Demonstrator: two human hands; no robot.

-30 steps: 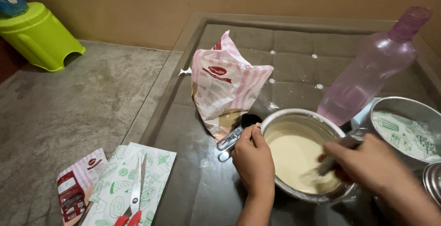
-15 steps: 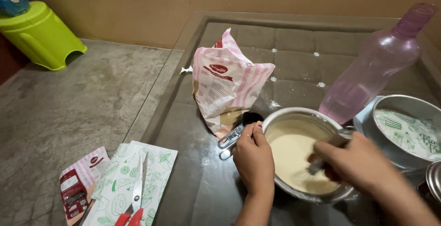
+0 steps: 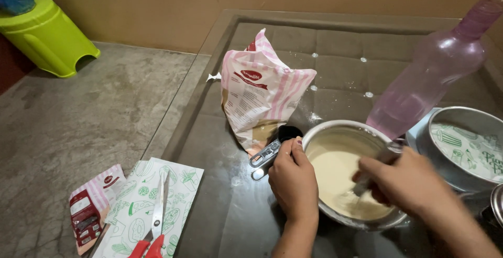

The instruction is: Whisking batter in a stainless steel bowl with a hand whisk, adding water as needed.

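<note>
A glass-topped table (image 3: pixel 220 221) fills the right side of the view, beside a bare concrete floor (image 3: pixel 78 111) where a green plastic stool (image 3: pixel 47 38) stands against the wall. On the table, a tall pink plastic bottle (image 3: pixel 429 74) leans behind a metal bowl (image 3: pixel 319 132) of pale batter (image 3: pixel 335 169). A pink-striped paper bag (image 3: pixel 262 93), torn open, stands just left of the bowl. To the right sits a round metal tin (image 3: pixel 463 142) lined with green-printed paper.

The left hand (image 3: pixel 292 182) rests on the bowl's near-left rim, fingers curled over the edge and gripping it. The right hand (image 3: pixel 406 182) is closed around the handle of a utensil (image 3: pixel 367 182) whose tip dips into the batter; what kind of utensil it is cannot be told.

A black measuring spoon (image 3: pixel 275 145) lies between bag and bowl. On the floor near the table edge lie a green-printed sheet (image 3: pixel 141 211), red-handled scissors (image 3: pixel 154 224) on top of it, and a small red-and-pink packet (image 3: pixel 91 208).
</note>
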